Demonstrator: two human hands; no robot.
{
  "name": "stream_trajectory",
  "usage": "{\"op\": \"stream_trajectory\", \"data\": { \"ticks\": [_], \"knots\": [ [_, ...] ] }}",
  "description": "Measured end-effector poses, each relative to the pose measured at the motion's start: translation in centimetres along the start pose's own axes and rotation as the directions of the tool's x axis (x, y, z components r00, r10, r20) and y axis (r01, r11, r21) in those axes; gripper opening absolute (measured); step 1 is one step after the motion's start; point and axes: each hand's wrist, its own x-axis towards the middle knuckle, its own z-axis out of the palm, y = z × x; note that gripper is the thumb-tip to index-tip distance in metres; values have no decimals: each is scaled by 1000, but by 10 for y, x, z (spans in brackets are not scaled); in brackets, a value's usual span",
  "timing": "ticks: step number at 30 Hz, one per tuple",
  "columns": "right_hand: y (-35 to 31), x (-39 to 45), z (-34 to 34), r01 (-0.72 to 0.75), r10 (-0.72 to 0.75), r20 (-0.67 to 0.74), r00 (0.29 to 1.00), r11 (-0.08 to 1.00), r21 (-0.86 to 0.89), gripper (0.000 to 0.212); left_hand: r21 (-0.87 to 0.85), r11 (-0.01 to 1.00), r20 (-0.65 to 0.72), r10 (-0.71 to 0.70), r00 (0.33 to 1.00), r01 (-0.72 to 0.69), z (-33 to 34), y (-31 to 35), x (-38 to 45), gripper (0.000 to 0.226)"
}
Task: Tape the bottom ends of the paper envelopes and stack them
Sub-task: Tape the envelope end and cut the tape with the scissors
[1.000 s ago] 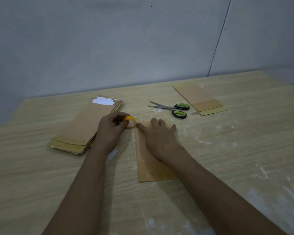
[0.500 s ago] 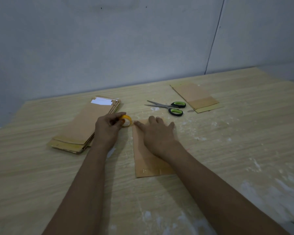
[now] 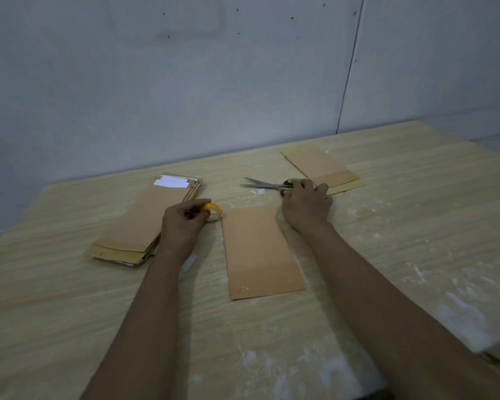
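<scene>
tape roll (image 3: 212, 212) in left hand (image 3: 182, 223) — beside envelope (image 3: 259, 249)

A single brown paper envelope (image 3: 260, 249) lies flat near the middle of the tabletop (image 3: 416, 241), its long side running from the near edge toward the far edge; a darker folded band crosses its near end, with a faint glint of clear tape there. A yellow tape roll (image 3: 212, 212) stands at its far-left corner. A pile of envelopes (image 3: 145, 223) lies flat toward the left edge, angled, with white strips showing at its far end. Two more overlapping envelopes (image 3: 324, 168) lie toward the far edge on the right.
</scene>
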Motion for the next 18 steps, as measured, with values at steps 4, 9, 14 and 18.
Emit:
{"op": "stream_trajectory", "data": {
  "ticks": [4,9,14,18],
  "knots": [
    [-3,0,-4,-52,52,10,999,996,74,46,37,999,8,12,1000,-12,-2,0,1,28],
    [-5,-6,-15,-109,102,141,985,993,45,51,15,1000,14,-17,1000,17,-2,-2,0,27],
    [-11,-27,-29,-27,27,165,986,1000,-2,36,12,999,12,-39,999,39,-2,-4,1,26],
    [-25,-62,-33,63,-76,127,989,992,106,35,8,999,14,-46,999,46,-2,-6,1,26]
  ]
}}
